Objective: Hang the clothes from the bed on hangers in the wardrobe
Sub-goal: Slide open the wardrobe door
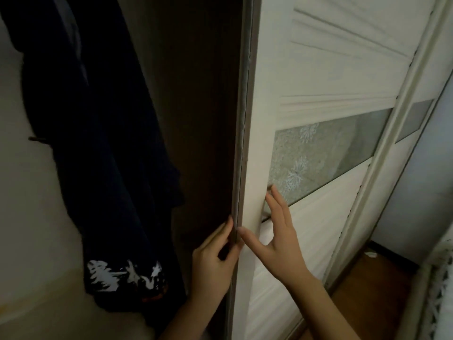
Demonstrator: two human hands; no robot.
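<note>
Both forearms reach up from the bottom of the view to the leading edge of the white sliding wardrobe door. Curled around that edge from the dark side, the left hand has its fingers hooked over the brown frame strip and appears to be clasping it. On the lit face, the right hand lies spread and flat, its fingers splayed, the thumb at the edge near the left fingertips and the upper fingertips touching the lower corner of the frosted patterned glass panel; it holds nothing. This pairing reads as a way to slide the door: one hand pulls on the edge while the other steadies or pushes the panel. Left of the left hand, inside the opened wardrobe, a dark garment with a white print near its hem hangs close by, untouched by either hand. Its hanger cannot be made out, and no bed clothes are visible.
</note>
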